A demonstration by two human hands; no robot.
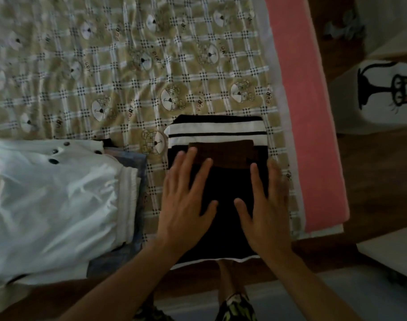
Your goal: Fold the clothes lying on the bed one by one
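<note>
A checked bedsheet (128, 66) covers the bed. At left lies a white garment (54, 193). Right of it, the left hand (184, 198) and right hand (265, 205) press flat, fingers spread, holding nothing, likely smoothing the folded black garment (223, 181).

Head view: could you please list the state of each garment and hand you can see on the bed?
Black garment: folded into a rectangle, lying flat at the bed's near edge.
Brown piece: folded, lying on top of the black garment.
White buttoned garment: rumpled, lying over blue cloth.
Left hand: open, palm down on the black garment.
Right hand: open, palm down on the black garment.
</note>
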